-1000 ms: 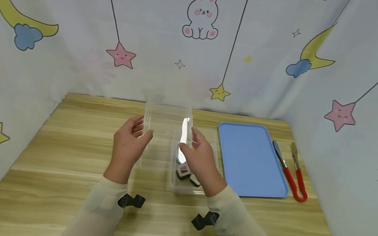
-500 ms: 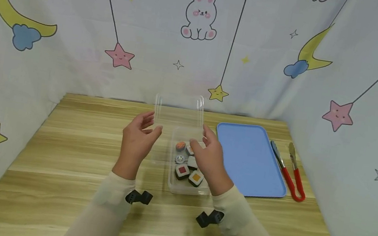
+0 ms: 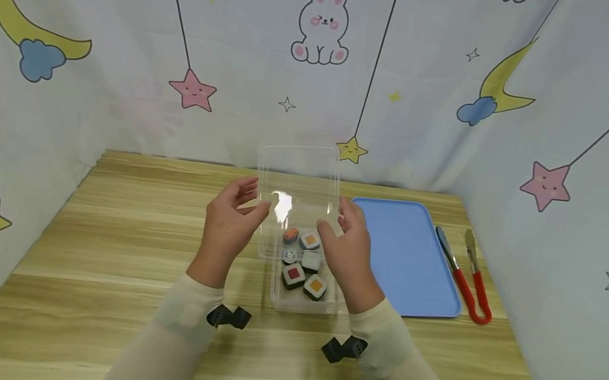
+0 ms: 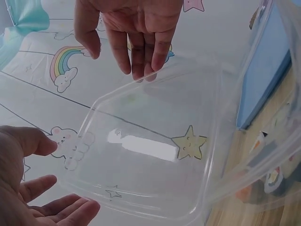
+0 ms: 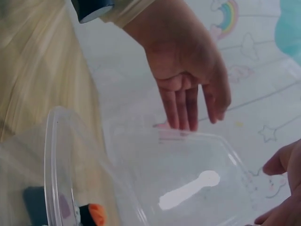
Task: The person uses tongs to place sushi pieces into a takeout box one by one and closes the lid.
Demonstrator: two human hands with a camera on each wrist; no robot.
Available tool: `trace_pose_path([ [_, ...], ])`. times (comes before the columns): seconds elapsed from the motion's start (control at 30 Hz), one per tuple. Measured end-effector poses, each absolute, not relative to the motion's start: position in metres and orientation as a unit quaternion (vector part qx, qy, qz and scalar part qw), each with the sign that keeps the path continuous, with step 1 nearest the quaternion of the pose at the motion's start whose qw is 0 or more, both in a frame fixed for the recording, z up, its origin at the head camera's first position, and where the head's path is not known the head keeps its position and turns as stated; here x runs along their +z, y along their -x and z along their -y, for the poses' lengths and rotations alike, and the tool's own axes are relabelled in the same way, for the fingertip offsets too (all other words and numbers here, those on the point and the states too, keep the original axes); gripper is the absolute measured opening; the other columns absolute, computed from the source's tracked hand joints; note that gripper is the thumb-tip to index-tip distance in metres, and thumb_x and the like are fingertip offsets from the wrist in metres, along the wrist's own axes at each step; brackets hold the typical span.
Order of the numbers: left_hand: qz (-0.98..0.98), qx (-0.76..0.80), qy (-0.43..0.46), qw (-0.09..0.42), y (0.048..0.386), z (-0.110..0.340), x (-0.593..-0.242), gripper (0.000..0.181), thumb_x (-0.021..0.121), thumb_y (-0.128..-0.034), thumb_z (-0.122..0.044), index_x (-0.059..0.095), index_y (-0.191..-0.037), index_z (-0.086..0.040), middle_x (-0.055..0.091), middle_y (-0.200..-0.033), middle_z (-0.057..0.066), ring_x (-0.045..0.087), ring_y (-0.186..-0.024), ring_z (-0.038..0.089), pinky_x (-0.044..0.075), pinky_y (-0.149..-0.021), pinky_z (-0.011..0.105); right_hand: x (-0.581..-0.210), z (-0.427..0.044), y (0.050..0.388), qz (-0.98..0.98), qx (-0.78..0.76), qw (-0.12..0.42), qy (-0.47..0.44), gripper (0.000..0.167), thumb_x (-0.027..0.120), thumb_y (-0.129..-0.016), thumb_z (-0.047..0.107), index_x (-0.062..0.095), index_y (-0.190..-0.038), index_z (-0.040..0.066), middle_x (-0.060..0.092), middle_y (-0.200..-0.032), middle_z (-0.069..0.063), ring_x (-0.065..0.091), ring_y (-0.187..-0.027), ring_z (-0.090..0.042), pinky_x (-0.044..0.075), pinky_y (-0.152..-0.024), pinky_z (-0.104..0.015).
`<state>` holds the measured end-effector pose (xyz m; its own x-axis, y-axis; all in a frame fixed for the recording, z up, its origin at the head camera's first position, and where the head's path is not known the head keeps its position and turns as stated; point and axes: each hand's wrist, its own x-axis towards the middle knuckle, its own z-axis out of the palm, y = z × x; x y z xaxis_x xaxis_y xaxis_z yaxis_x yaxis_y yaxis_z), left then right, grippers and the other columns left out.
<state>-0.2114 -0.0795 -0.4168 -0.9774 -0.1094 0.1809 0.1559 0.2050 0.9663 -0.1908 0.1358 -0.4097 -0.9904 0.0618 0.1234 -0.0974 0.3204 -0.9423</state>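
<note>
A clear plastic lid (image 3: 300,173) stands tilted up over the far part of a clear plastic box (image 3: 301,308). Several small sushi pieces (image 3: 293,276) lie inside that box, some seen through the lid. At the lid's left edge is my left hand (image 3: 230,228), its fingers extended and thumb apart from them. My right hand (image 3: 351,253) is at the opposite edge with fingers loosely stretched. In the left wrist view the right hand's fingertips (image 4: 150,75) touch the lid's rim. Whether lid and box are joined I cannot tell.
A blue tray (image 3: 412,259) lies to the right of the box. Beside it rest tongs with red handles (image 3: 472,291). A white curtain with printed stars and a rabbit (image 3: 323,22) hangs behind the wooden table (image 3: 106,292).
Both hands and the lid have moved right and slightly away, and the lid has tilted further up. More of the sushi pieces in the box now show.
</note>
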Motion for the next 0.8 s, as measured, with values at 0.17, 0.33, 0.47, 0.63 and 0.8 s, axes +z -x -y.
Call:
trace_pose_path([
  [0.17, 0.766, -0.633, 0.024, 0.111, 0.2119, 0.077, -0.4123, 0.055, 0.075, -0.0951, -0.019, 0.058, -0.147, -0.018, 0.057, -0.144, 0.004, 0.056, -0.132, 0.022, 0.055, -0.104, 0.037, -0.4071, -0.1387, 0.1908, 0.797, 0.597, 0.088, -0.022, 0.068, 0.063, -0.102, 0.02, 0.033, -0.162, 0.007, 0.038, -0.157, -0.011, 0.042, -0.144, -0.03, 0.038, -0.12, -0.047],
  [0.33, 0.762, -0.636, 0.045, 0.118, 0.2121, 0.0751, -0.4093, 0.059, 0.075, -0.0943, -0.017, 0.055, -0.15, -0.014, 0.055, -0.145, 0.007, 0.055, -0.134, 0.026, 0.053, -0.108, 0.039, -0.4063, -0.1401, 0.1903, 0.795, 0.6, 0.089, -0.02, 0.067, 0.061, -0.103, 0.018, 0.032, -0.162, 0.008, 0.038, -0.156, -0.01, 0.039, -0.146, -0.026, 0.037, -0.121, -0.045],
  [0.47, 0.76, -0.636, 0.061, 0.119, 0.2123, 0.0737, -0.4092, 0.066, 0.075, -0.0947, -0.016, 0.049, -0.155, -0.015, 0.051, -0.146, 0.01, 0.053, -0.135, 0.025, 0.051, -0.11, 0.041, -0.4057, -0.1414, 0.1905, 0.791, 0.604, 0.091, -0.02, 0.067, 0.061, -0.103, 0.018, 0.032, -0.163, 0.007, 0.036, -0.157, -0.01, 0.037, -0.148, -0.026, 0.035, -0.123, -0.042],
  [0.63, 0.759, -0.633, 0.083, 0.125, 0.2114, 0.0725, -0.4091, 0.071, 0.075, -0.0952, -0.017, 0.044, -0.159, -0.015, 0.048, -0.146, 0.014, 0.05, -0.136, 0.028, 0.049, -0.112, 0.04, -0.4054, -0.1442, 0.1913, 0.787, 0.609, 0.101, -0.03, 0.067, 0.061, -0.103, 0.017, 0.031, -0.162, 0.006, 0.035, -0.157, -0.01, 0.035, -0.148, -0.023, 0.034, -0.123, -0.04],
  [0.8, 0.76, -0.627, 0.101, 0.137, 0.2109, 0.0716, -0.4096, 0.071, 0.076, -0.0947, -0.017, 0.044, -0.158, -0.012, 0.049, -0.142, 0.013, 0.051, -0.136, 0.027, 0.049, -0.112, 0.038, -0.4056, -0.1462, 0.1934, 0.787, 0.606, 0.112, -0.026, 0.067, 0.062, -0.102, 0.016, 0.034, -0.161, 0.003, 0.037, -0.156, -0.01, 0.038, -0.146, -0.023, 0.037, -0.122, -0.039],
])
